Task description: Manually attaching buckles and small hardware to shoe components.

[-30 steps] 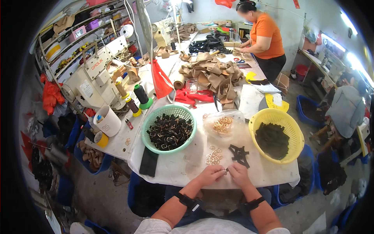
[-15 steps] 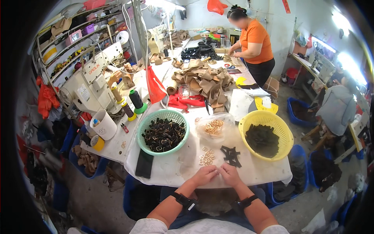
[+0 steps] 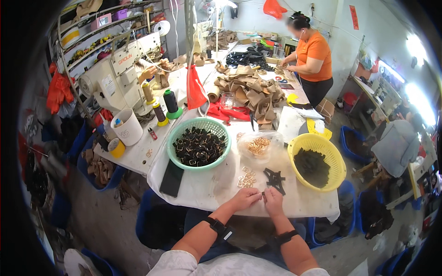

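Observation:
At the near edge of the table my left hand (image 3: 245, 198) and my right hand (image 3: 273, 201) are close together, fingers pinched. A short black strip (image 3: 263, 195) shows at the fingertips of my right hand, near those of the left. What the left fingers hold is hidden. Just beyond the hands lie a small heap of gold-coloured metal buckles (image 3: 247, 178) and several loose black strips (image 3: 275, 180). A green basket (image 3: 171, 149) holds black straps with buckles; a yellow basket (image 3: 341, 158) to the right holds plain black strips. Between them sits a clear plastic bag (image 3: 272, 149) of gold-coloured buckles.
A black phone (image 3: 171, 179) lies left of the green basket. Farther back are a pile of brown pieces (image 3: 258, 94), a glass jar (image 3: 227, 100) and thread spools (image 3: 171, 102). A sewing machine (image 3: 120, 73) stands left. A person in orange (image 3: 314, 57) works at the far end.
The view has shifted, so the table scene sits farther right and tilted. My hands stay close together, and a black strip now shows between their fingertips.

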